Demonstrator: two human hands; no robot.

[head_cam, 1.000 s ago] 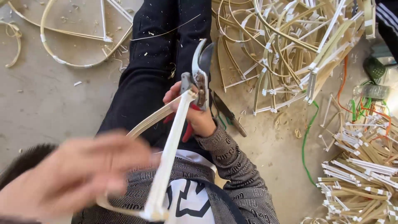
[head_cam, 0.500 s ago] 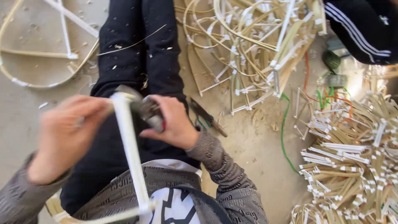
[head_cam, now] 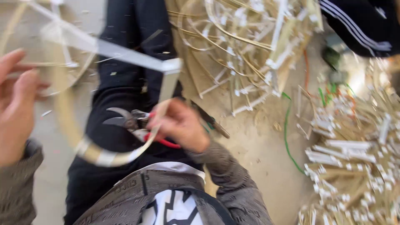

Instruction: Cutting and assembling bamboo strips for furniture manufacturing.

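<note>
**Fingers on the shears and the bent strip**

Fingers of my right hand [head_cam: 180, 125] are closed around two things together: the red handles of the pruning shears [head_cam: 133, 124] and one part of the bent bamboo frame [head_cam: 104, 157]. The shear blades point to my left and stand a little apart; nothing lies between them. My left hand [head_cam: 16, 104] is raised at the left edge with the fingers spread apart. It is near the curved strip, but the picture is blurred there and I cannot tell if it touches it.

From big to small, this is what lies around me. On the concrete floor [head_cam: 258, 150], ahead and to my right, is a big tangled heap of frames [head_cam: 241, 46], bound with white tape at the joints. At the far right lies a pile of short cut pieces [head_cam: 354, 162], also with white ends. Another person in dark trousers with white stripes [head_cam: 362, 25] is at the upper right corner. My own frame is over my lap, above my black trousers [head_cam: 125, 79]; its white taped bar [head_cam: 125, 52] rises up and to the left. A green wire [head_cam: 287, 133] lies on the floor.

To do this step well, I think my left hand should take the frame firmly, so that the right hand is free for the shears only. I would keep the blades away from my leg.
</note>
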